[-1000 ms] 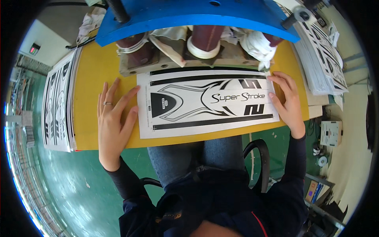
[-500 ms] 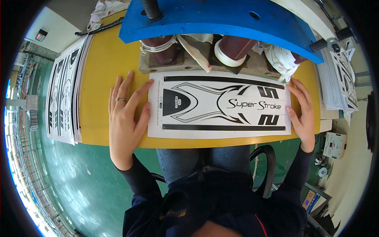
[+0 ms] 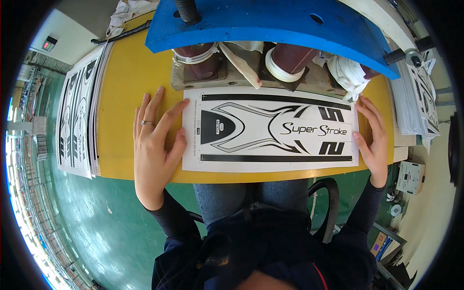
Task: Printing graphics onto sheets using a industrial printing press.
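The printed sheet (image 3: pixel 270 142) lies flat on the yellow table (image 3: pixel 116 92), just before the blue machine (image 3: pixel 261 21). Left hand (image 3: pixel 157 137) and right hand (image 3: pixel 374 142) are at its short edges, fingers apart; their pressure is difficult to judge. Paper stacks (image 3: pixel 77 121) stand at both sides; the floor (image 3: pixel 101 217) is green.

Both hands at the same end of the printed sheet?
No, the left hand is at the left end of the printed sheet and the right hand is at its right end.
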The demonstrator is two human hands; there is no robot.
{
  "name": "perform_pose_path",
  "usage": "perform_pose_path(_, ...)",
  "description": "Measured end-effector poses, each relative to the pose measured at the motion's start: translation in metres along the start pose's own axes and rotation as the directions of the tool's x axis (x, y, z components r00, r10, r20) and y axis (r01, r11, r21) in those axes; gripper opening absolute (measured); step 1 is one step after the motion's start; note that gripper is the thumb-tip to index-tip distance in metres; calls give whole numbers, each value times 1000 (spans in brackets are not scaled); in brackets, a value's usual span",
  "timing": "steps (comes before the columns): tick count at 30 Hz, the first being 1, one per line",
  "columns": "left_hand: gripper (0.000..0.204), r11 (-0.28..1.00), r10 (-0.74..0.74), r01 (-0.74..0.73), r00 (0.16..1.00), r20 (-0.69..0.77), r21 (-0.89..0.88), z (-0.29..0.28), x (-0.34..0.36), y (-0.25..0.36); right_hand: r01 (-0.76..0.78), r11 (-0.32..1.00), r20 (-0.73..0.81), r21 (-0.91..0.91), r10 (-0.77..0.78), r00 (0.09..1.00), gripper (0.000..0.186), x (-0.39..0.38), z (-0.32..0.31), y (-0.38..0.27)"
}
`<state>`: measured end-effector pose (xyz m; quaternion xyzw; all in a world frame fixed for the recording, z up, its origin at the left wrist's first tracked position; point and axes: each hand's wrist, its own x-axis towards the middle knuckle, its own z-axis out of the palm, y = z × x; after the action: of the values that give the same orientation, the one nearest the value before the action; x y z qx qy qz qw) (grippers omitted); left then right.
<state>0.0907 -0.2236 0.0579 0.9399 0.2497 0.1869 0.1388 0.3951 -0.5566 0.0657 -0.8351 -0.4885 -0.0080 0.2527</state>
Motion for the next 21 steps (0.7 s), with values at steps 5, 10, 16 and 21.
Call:
perform_pose_path(5, 45, 1000, 5, -5, 1000, -2, 4, 0, 1, 0, -5, 1000, 2, -6, 5, 1000, 49, 0, -1, -2)
perform_pose_path(10, 47, 1000, 18, -18, 1000, -18, -18, 1, 0, -2, 9, 1000, -3, -8, -9, 1000, 50, -1, -2, 0)
perform_pose_path(16, 46, 1000, 16, -17, 1000, -16, -15, 2, 0, -2, 3, 1000, -9, -2, -3, 1000, 49, -1, 0, 0)
perform_pose_path(21, 46, 1000, 16, -17, 1000, -27, -5, 2, -1, -3, 7, 1000, -5, -10, -7, 1000, 49, -1, 1, 0)
